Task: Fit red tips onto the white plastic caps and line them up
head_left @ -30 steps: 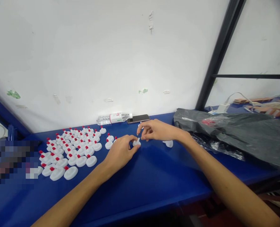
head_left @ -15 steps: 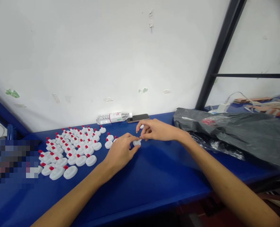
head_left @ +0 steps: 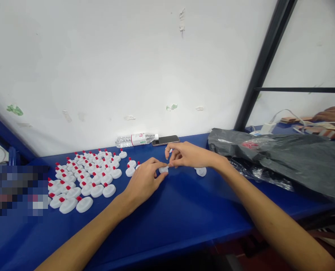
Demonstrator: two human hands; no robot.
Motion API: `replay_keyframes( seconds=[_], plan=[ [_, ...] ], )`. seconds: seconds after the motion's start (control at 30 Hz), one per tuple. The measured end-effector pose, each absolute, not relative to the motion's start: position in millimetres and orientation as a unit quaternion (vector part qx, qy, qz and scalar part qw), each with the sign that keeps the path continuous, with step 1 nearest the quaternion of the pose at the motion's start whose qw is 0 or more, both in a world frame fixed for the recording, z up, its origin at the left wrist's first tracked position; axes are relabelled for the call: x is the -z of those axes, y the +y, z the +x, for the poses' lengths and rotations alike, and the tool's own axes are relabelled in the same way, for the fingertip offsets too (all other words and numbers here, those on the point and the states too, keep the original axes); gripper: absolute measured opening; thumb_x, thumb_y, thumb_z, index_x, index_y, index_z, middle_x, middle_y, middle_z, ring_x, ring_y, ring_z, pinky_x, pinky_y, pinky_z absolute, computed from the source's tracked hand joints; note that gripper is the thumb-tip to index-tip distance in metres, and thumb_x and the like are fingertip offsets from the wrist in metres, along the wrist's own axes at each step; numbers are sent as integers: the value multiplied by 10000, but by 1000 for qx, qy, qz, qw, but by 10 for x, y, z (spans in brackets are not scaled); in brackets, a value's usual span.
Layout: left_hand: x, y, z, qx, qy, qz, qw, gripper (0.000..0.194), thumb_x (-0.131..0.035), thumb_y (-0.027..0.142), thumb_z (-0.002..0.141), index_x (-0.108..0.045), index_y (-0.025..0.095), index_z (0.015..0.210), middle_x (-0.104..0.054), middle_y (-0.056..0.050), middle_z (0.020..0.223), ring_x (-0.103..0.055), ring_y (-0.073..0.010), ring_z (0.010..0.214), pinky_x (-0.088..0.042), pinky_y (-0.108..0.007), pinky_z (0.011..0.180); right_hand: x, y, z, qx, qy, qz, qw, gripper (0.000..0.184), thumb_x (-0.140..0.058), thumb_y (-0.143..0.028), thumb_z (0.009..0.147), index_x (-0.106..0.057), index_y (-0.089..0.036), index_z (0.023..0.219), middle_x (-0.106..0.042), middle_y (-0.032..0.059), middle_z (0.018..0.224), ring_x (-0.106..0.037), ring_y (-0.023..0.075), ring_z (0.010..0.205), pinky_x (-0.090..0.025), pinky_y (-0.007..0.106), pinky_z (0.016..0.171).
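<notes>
My left hand (head_left: pixel 148 176) is closed around a small white plastic cap (head_left: pixel 164 169), thumb and index finger gripping its sides just above the blue table. My right hand (head_left: pixel 184 155) meets it from the right, thumb and index finger pinched at the cap's top. Whatever lies between those fingertips is too small and covered to make out. Behind the right fingers a bit of another white piece (head_left: pixel 171 150) shows. A translucent white disc-shaped piece (head_left: pixel 201 172) lies below my right wrist. Left of my left hand stand many white caps with red tips (head_left: pixel 96 191).
Against the wall lie a clear plastic bottle (head_left: pixel 136 140) and a phone (head_left: pixel 165 140). A large grey plastic bag (head_left: pixel 277 162) covers the table's right side. Beyond the black frame post (head_left: pixel 265 64), another person's hand (head_left: pixel 332 114) is near brown-and-white strips.
Both hands stay almost still at the cap. The translucent disc now shows below my right wrist, where bare blue surface was visible before. Another person's hand has come into view at far right.
</notes>
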State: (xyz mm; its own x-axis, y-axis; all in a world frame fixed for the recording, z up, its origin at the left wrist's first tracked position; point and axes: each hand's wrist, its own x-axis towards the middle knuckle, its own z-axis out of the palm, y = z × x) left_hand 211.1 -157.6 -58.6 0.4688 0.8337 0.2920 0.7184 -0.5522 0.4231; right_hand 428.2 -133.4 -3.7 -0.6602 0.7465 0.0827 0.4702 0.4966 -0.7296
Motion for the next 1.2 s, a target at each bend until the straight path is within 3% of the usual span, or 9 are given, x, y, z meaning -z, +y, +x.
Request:
replay_keyframes(
  seconds=[0.27, 0.53, 0.67, 0.8, 0.9, 1.03, 1.2],
  plan=[
    [558, -1567, 2106, -239, 454, 850, 122, 235, -618, 286, 932, -742, 249, 1128, -705, -34, 1030, -628, -168, 767, -457, -308, 730, 136, -1265, 4224, -319, -850, -350, 231, 110, -697, -219, 880, -600, -213, 930, -745, 4, 788, -725, 177, 745, -516, 256, 641],
    [513, -1603, 2153, -213, 489, 840, 100, 201, -635, 379, 921, -711, 205, 987, -730, -18, 796, -662, -205, 676, -391, -300, 613, 276, -1226, 4101, -278, -853, -359, 257, 112, -751, -233, 858, -644, -203, 872, -725, -2, 793, -676, 153, 728, -462, 243, 632],
    [517, -1599, 2158, -211, 502, 832, 103, 201, -634, 378, 917, -670, 215, 1029, -763, -17, 855, -688, -214, 680, -393, -297, 591, 286, -1212, 4105, -247, -865, -354, 256, 158, -780, -266, 839, -638, -207, 875, -724, -6, 835, -656, 147, 740, -440, 245, 648],
    [508, -1596, 2144, -224, 485, 836, 125, 276, -609, 337, 929, -610, 254, 1193, -782, 1, 1036, -708, -196, 705, -437, -288, 607, 175, -1240, 4192, -233, -871, -353, 250, 257, -823, -369, 795, -650, -214, 906, -727, 7, 911, -654, 159, 774, -439, 253, 662],
    [510, -1600, 2128, -226, 480, 837, 132, 356, -591, 300, 936, -557, 282, 1290, -780, 8, 1111, -716, -190, 712, -470, -286, 629, 52, -1274, 4283, -213, -853, -390, 272, 253, -757, -444, 851, -665, -224, 937, -733, 12, 931, -653, 158, 767, -437, 253, 656],
    [520, -1608, 2117, -208, 479, 847, 102, 318, -581, 309, 953, -612, 293, 1269, -780, -1, 1124, -727, -206, 754, -491, -303, 673, -44, -1265, 4435, -114, -830, -476, 268, 219, -674, -451, 914, -685, -233, 931, -743, 16, 886, -659, 174, 781, -421, 263, 659],
    [504, -1613, 2110, -223, 482, 843, 80, 297, -545, 333, 984, -708, 259, 1220, -788, -19, 1114, -731, -215, 810, -514, -325, 745, -51, -1225, 4573, -60, -807, -563, 166, 234, -677, -472, 902, -707, -241, 917, -754, 29, 882, -669, 196, 756, -411, 275, 626]
  ],
)
